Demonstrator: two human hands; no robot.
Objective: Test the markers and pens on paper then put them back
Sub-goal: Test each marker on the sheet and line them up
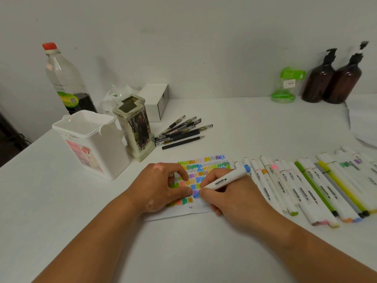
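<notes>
A white tub (pixel 91 144) and a holder (pixel 134 127) stand empty on the desk (pixel 244 123), likely awaiting returns. The left hand (pixel 161 186) presses flat, pinning the paper (pixel 204 166). The right hand (pixel 230 193) grips a blue marker (pixel 226 178), tip on the sheet. Pens (pixel 181 131) lie behind; more markers (pixel 306 184) rest rightward.
</notes>
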